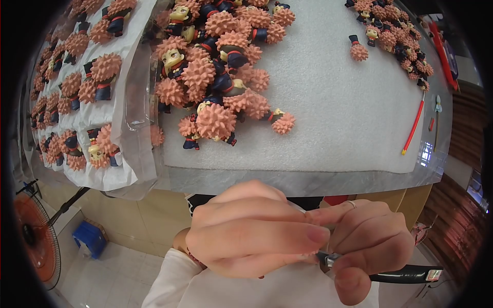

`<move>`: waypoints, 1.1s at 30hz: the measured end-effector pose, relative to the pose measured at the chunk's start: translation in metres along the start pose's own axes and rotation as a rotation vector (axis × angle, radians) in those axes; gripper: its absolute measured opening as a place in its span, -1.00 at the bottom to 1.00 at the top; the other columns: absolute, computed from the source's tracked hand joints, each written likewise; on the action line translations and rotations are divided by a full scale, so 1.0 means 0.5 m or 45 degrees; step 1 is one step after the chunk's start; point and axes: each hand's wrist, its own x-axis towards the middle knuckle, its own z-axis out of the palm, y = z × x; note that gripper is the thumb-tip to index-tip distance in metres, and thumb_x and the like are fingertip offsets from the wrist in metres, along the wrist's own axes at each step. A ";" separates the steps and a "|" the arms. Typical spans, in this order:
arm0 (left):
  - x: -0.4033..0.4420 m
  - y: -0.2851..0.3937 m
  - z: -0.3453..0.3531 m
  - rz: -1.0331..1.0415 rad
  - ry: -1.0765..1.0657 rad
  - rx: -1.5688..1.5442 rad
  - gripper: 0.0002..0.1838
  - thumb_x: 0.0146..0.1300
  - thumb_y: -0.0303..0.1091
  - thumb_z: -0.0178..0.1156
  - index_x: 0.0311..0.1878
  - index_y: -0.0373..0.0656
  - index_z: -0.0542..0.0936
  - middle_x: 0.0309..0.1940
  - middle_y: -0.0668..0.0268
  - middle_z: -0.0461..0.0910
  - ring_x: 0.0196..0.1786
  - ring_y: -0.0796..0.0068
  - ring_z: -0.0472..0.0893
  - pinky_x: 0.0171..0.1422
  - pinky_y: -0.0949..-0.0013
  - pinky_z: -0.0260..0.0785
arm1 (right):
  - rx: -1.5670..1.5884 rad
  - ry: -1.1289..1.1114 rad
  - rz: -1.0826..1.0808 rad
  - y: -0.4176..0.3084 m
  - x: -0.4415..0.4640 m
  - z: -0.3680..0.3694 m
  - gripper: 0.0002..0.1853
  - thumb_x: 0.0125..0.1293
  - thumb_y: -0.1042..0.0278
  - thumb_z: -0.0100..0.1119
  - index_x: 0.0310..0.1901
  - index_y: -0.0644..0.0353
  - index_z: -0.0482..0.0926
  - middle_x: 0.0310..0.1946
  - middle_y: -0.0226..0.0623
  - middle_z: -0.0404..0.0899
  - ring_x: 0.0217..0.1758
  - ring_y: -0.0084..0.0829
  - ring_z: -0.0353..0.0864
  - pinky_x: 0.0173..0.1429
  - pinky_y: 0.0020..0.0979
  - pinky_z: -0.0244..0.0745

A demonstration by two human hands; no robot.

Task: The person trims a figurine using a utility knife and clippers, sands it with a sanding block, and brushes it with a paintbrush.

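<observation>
Close to the camera, below the table's front edge, my left hand point(251, 231) is closed around something small that its fingers almost fully hide. My right hand point(367, 244) touches it and is closed on a black-handled tool point(405, 274), whose metal part shows near my left fingertips. What the tool's tip touches is hidden. Beyond my hands, a pile of small figures point(218, 121) with spiky pink hair and dark blue clothes lies on a white foam sheet point(328, 118).
At the left, more figures lie on white paper point(123, 167) in clear plastic. Another pile point(400, 38) is at the back right. A red brush point(413, 128) lies near the right edge. On the floor are a fan point(36, 236) and a blue basket point(89, 238).
</observation>
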 end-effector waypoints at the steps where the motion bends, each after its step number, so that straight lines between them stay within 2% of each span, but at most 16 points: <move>1: 0.000 0.000 0.001 0.005 0.002 0.001 -0.68 -0.17 -0.47 0.45 -0.25 -0.14 0.67 -0.37 0.24 0.65 -0.45 0.40 0.58 -0.36 0.47 0.41 | 0.005 0.095 -0.061 0.005 -0.002 0.007 -0.80 0.06 0.54 0.11 -0.57 0.25 0.27 -0.84 -0.33 0.27 -0.83 -0.59 0.19 -0.08 -0.08 0.57; 4: 0.000 0.000 0.002 0.014 0.004 0.007 -0.68 -0.17 -0.47 0.45 -0.24 -0.14 0.67 -0.37 0.24 0.65 -0.45 0.40 0.58 -0.36 0.47 0.41 | -0.032 0.113 -0.040 0.001 0.001 0.011 -0.80 0.06 0.54 0.11 -0.57 0.25 0.27 -0.84 -0.33 0.28 -0.83 -0.59 0.19 -0.09 -0.08 0.58; 6: 0.002 0.002 0.001 0.011 -0.002 0.013 -0.68 -0.17 -0.47 0.45 -0.24 -0.15 0.66 -0.37 0.24 0.65 -0.45 0.40 0.59 -0.36 0.47 0.41 | -0.016 -0.046 -0.006 -0.008 0.005 -0.004 -0.86 0.05 0.60 0.13 -0.52 0.34 0.34 -0.77 -0.26 0.36 -0.78 -0.54 0.25 -0.26 -0.08 0.59; 8: 0.000 0.002 0.003 0.014 0.015 0.015 -0.67 -0.17 -0.47 0.45 -0.24 -0.15 0.66 -0.37 0.24 0.65 -0.45 0.39 0.59 -0.36 0.47 0.41 | -0.024 -0.138 -0.016 -0.012 0.019 -0.010 -0.88 0.05 0.63 0.14 -0.49 0.39 0.38 -0.74 -0.22 0.39 -0.76 -0.51 0.28 -0.34 -0.08 0.60; 12: 0.000 0.001 0.003 0.020 0.010 0.009 -0.67 -0.18 -0.47 0.45 -0.24 -0.14 0.66 -0.37 0.24 0.65 -0.45 0.39 0.58 -0.36 0.47 0.42 | -0.055 -0.119 -0.085 -0.009 0.038 -0.003 -0.88 0.06 0.62 0.14 -0.49 0.38 0.38 -0.74 -0.21 0.40 -0.76 -0.51 0.28 -0.33 -0.07 0.60; 16: 0.000 0.003 0.003 0.007 0.012 -0.001 -0.67 -0.17 -0.47 0.45 -0.24 -0.15 0.66 -0.36 0.24 0.65 -0.45 0.39 0.59 -0.35 0.46 0.42 | -0.049 0.118 -0.028 -0.003 0.006 0.018 -0.81 0.06 0.54 0.11 -0.57 0.25 0.28 -0.84 -0.32 0.28 -0.84 -0.58 0.18 -0.10 -0.07 0.58; 19: 0.000 0.003 0.003 0.000 0.010 0.003 -0.68 -0.17 -0.46 0.45 -0.24 -0.16 0.66 -0.36 0.24 0.65 -0.44 0.39 0.59 -0.34 0.46 0.42 | -0.039 0.109 -0.073 0.003 0.001 0.013 -0.81 0.07 0.52 0.12 -0.57 0.25 0.29 -0.84 -0.32 0.29 -0.84 -0.57 0.20 -0.10 -0.07 0.58; 21: 0.000 0.002 0.003 0.002 0.003 0.004 -0.68 -0.17 -0.46 0.45 -0.25 -0.16 0.66 -0.35 0.24 0.65 -0.43 0.38 0.59 -0.34 0.46 0.42 | -0.046 0.024 -0.007 -0.009 0.008 0.000 -0.87 0.06 0.59 0.13 -0.50 0.34 0.35 -0.76 -0.24 0.37 -0.78 -0.53 0.26 -0.25 -0.06 0.59; 23: -0.001 0.001 0.004 -0.001 0.009 -0.023 -0.68 -0.17 -0.47 0.45 -0.25 -0.18 0.66 -0.35 0.24 0.66 -0.43 0.38 0.59 -0.33 0.46 0.42 | -0.022 0.027 -0.006 -0.007 0.006 -0.001 -0.87 0.07 0.58 0.13 -0.49 0.34 0.35 -0.76 -0.23 0.38 -0.77 -0.52 0.28 -0.25 -0.05 0.59; 24: 0.000 0.000 0.005 -0.001 0.010 -0.037 -0.68 -0.18 -0.47 0.45 -0.25 -0.19 0.66 -0.35 0.23 0.66 -0.43 0.38 0.59 -0.33 0.46 0.42 | 0.005 0.072 -0.040 0.005 -0.002 0.003 -0.84 0.07 0.54 0.13 -0.52 0.29 0.33 -0.78 -0.27 0.35 -0.78 -0.53 0.27 -0.18 -0.04 0.59; 25: 0.001 -0.002 0.001 0.015 -0.051 -0.006 -0.67 -0.16 -0.49 0.45 -0.26 -0.20 0.58 -0.39 0.21 0.63 -0.43 0.41 0.56 -0.38 0.47 0.39 | 0.024 0.118 -0.078 0.010 -0.005 0.004 -0.81 0.08 0.51 0.12 -0.56 0.25 0.30 -0.81 -0.31 0.31 -0.79 -0.54 0.25 -0.11 -0.03 0.58; 27: 0.009 -0.010 -0.009 0.076 -0.180 0.015 -0.63 -0.12 -0.53 0.43 -0.28 -0.22 0.44 -0.48 0.17 0.59 -0.45 0.47 0.51 -0.47 0.48 0.34 | -0.129 0.054 0.039 -0.009 0.009 -0.021 -0.81 0.09 0.49 0.13 -0.54 0.23 0.30 -0.79 -0.29 0.33 -0.75 -0.52 0.27 -0.10 0.00 0.57; 28: 0.011 -0.012 -0.012 0.074 -0.186 0.019 -0.61 -0.12 -0.53 0.44 -0.25 -0.23 0.44 -0.49 0.17 0.58 -0.45 0.47 0.51 -0.47 0.48 0.34 | -0.232 0.023 0.098 -0.025 0.015 -0.035 -0.81 0.09 0.48 0.13 -0.53 0.23 0.30 -0.77 -0.28 0.34 -0.73 -0.51 0.27 -0.10 0.02 0.57; 31: 0.004 -0.007 -0.005 0.047 -0.132 -0.061 -0.59 -0.13 -0.55 0.43 -0.19 -0.29 0.48 -0.45 0.16 0.59 -0.44 0.44 0.53 -0.41 0.46 0.39 | -0.632 0.660 -0.131 -0.028 0.000 -0.105 -0.77 0.04 0.38 0.25 -0.31 0.29 0.45 -0.58 -0.35 0.47 -0.56 -0.53 0.40 -0.10 -0.20 0.54; 32: -0.003 -0.008 0.002 0.000 -0.064 -0.127 -0.61 -0.14 -0.58 0.42 -0.19 -0.34 0.52 -0.42 0.15 0.61 -0.42 0.42 0.56 -0.36 0.44 0.43 | -0.952 0.814 -0.099 -0.038 0.003 -0.147 -0.83 0.05 0.47 0.22 -0.34 0.31 0.46 -0.57 -0.38 0.43 -0.53 -0.56 0.41 -0.23 -0.40 0.48; 33: -0.005 -0.011 0.006 -0.054 -0.002 -0.182 -0.62 -0.16 -0.61 0.41 -0.19 -0.39 0.56 -0.38 0.14 0.63 -0.40 0.40 0.59 -0.31 0.43 0.48 | -1.319 0.911 -0.191 -0.030 0.010 -0.209 -0.87 0.07 0.55 0.21 -0.33 0.33 0.48 -0.53 -0.38 0.46 -0.49 -0.58 0.43 -0.29 -0.53 0.39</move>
